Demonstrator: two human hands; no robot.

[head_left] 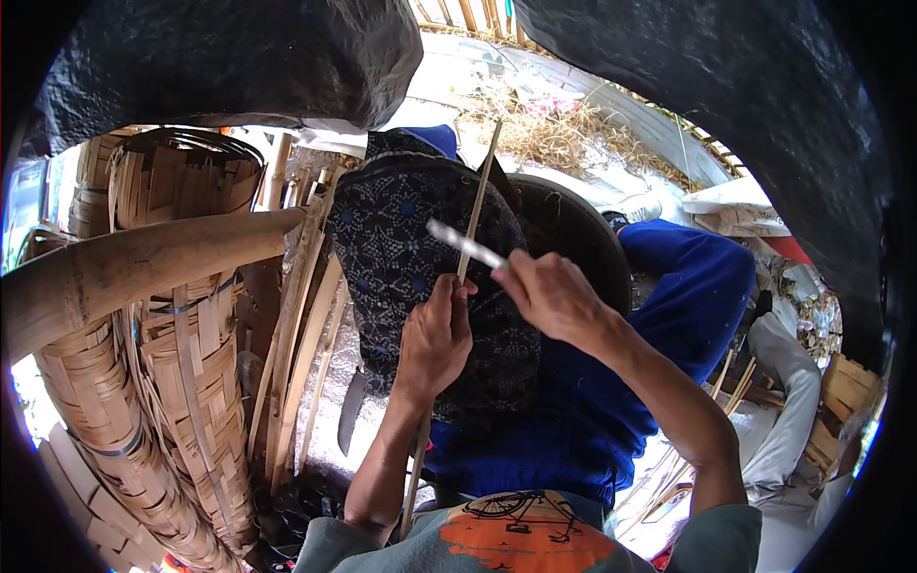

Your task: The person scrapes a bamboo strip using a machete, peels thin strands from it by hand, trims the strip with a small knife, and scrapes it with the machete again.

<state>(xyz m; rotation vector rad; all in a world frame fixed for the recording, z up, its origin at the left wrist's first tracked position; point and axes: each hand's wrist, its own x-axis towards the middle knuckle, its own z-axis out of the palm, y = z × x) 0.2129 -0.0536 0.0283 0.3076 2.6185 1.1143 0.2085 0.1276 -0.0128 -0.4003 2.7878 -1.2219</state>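
My left hand [437, 332] is closed around a long thin bamboo strip [480, 191], which slants from above my lap down past my forearm. My right hand [554, 294] grips a knife whose pale blade [463, 244], smeared by motion, crosses the strip just above my left fingers. The handle is mostly hidden in my right fist. Whether the blade touches the strip I cannot tell. Beneath both hands, a dark patterned cloth [392, 229] covers my lap over blue trousers [683, 267].
Tall woven bamboo baskets [196, 353] stand at left, with a thick bamboo pole [153, 267] across them. A curved blade [351, 413] sits beside the cloth, near split bamboo pieces [310, 334]. Shavings [559, 134] lie ahead. Another person's grey trouser leg [788, 401] is at right.
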